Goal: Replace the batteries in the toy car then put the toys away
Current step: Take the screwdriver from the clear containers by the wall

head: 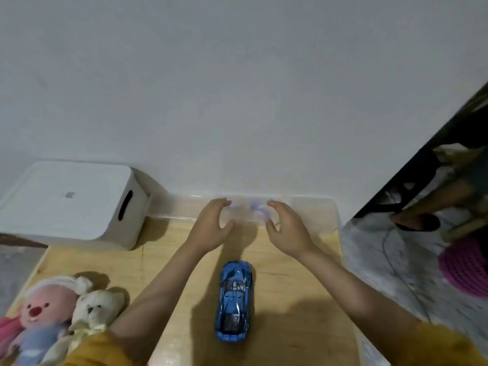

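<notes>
A blue toy car [235,302] stands on the wooden table [290,299], nose pointing away from me, between my two forearms. Beyond it, against the wall, lies a clear plastic box [309,210] with blurred purple shapes inside. My left hand [211,225] and my right hand [286,228] hover at the box's middle, palms facing each other, fingers and thumbs spread in a curve. Neither hand plainly grips the box; whether they touch it is unclear. A pink plush doll [39,315] and a cream plush bear [92,310] lie at the near left corner.
A white lidded storage bin [68,204] with a slot handle stands at the table's back left. A white wall rises right behind the table. To the right are the floor, a dark furniture edge [412,165], a cable and a pink woven cushion [467,268].
</notes>
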Demonstrator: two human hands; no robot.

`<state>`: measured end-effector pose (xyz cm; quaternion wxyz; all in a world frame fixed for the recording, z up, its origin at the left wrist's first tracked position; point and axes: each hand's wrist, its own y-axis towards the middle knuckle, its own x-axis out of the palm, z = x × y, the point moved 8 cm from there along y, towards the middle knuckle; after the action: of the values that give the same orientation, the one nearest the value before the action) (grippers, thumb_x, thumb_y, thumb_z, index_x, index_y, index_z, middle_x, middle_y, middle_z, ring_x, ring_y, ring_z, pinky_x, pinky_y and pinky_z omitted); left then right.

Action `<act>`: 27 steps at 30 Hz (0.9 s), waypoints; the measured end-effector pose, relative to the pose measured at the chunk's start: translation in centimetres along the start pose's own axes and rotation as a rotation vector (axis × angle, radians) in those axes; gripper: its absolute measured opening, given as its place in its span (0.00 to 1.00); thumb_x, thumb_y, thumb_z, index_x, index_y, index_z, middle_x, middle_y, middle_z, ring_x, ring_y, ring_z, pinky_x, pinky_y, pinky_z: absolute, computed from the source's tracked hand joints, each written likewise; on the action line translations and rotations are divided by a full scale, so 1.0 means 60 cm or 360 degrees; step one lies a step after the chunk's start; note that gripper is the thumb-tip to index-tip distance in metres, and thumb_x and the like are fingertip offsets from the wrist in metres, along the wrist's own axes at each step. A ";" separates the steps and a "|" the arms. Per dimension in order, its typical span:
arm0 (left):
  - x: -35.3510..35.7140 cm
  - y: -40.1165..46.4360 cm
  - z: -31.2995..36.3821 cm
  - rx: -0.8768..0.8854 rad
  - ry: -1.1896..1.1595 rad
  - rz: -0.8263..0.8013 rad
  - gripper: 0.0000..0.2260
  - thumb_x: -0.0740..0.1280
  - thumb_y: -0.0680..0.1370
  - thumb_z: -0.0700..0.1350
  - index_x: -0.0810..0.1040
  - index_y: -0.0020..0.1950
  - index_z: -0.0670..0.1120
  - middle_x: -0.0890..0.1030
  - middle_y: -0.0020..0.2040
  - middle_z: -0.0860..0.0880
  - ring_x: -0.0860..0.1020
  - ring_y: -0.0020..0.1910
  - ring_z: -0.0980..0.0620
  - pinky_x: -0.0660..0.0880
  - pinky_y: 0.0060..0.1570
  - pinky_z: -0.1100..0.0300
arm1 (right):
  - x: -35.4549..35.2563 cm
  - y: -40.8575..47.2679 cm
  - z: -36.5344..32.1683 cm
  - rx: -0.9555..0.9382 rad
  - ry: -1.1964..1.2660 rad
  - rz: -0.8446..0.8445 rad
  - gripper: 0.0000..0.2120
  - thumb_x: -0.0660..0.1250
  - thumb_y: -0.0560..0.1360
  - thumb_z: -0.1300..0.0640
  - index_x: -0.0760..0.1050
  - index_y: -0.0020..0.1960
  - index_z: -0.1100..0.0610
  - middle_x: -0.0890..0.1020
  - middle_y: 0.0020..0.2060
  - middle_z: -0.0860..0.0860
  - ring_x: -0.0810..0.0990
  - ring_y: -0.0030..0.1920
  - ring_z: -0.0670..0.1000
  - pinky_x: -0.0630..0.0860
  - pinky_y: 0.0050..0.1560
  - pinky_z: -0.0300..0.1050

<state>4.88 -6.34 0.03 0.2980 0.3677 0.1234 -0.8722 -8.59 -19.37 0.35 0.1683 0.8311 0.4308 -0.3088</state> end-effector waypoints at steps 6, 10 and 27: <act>0.044 0.035 -0.042 -0.0017 0.0187 -0.0096 0.23 0.69 0.74 0.42 0.70 0.68 0.43 0.66 0.72 0.44 0.64 0.71 0.46 0.59 0.69 0.59 | 0.047 0.040 0.026 -0.0072 -0.0347 -0.0231 0.22 0.59 0.78 0.57 0.65 0.72 0.56 0.66 0.72 0.51 0.62 0.72 0.50 0.60 0.68 0.41; 0.065 0.062 -0.053 -0.0022 0.0187 -0.0136 0.22 0.70 0.73 0.41 0.73 0.66 0.41 0.67 0.71 0.44 0.65 0.71 0.46 0.60 0.69 0.59 | 0.069 0.065 0.029 -0.0154 -0.0439 -0.0255 0.21 0.62 0.77 0.58 0.69 0.69 0.57 0.68 0.71 0.53 0.64 0.72 0.51 0.60 0.70 0.44; 0.063 0.075 -0.065 0.0112 0.0385 -0.0077 0.21 0.72 0.70 0.39 0.76 0.63 0.43 0.73 0.66 0.46 0.70 0.65 0.45 0.73 0.59 0.52 | 0.099 0.089 0.029 -0.0365 -0.0885 -0.0448 0.24 0.75 0.59 0.64 0.78 0.54 0.68 0.80 0.56 0.64 0.78 0.56 0.65 0.76 0.55 0.54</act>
<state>7.74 -9.82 -5.35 0.2469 0.4773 0.1366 -0.8322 -2.27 -19.76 -4.80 0.3275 0.6231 0.5109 -0.4935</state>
